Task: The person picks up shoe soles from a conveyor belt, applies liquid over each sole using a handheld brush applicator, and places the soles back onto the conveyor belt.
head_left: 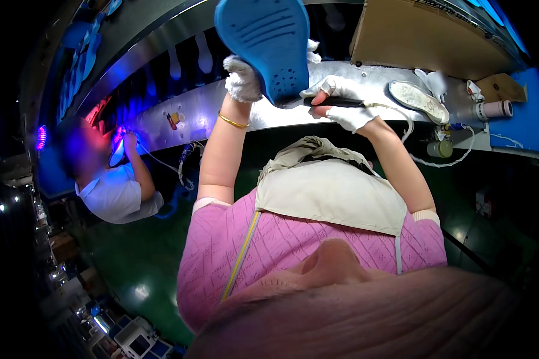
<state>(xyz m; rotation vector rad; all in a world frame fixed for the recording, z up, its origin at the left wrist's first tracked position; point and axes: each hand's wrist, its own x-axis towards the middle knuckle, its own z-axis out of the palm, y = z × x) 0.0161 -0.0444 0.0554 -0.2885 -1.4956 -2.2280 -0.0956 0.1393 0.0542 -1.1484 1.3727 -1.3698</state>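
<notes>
A large blue shoe sole [268, 45] with grooves and a patch of small holes is raised over the bench. My left hand [243, 78], in a white glove, is closed around its left edge, and white glove fingertips show past its right edge. My right hand [346, 107], in a white glove with bare fingertips, grips a black-handled pen-like tool [340, 102]. The tool's tip lies close to the sole's lower end; I cannot tell whether it touches. A pale cord [395, 109] runs from the handle's rear to the right.
On the metal bench [356, 70] lie a white sole [417, 100] and a pink roll [496, 109]. Behind stands a cardboard box [431, 36]. A green-and-white can-like object [440, 148] sits by the bench edge. Another person [117, 185] works at the left under coloured light.
</notes>
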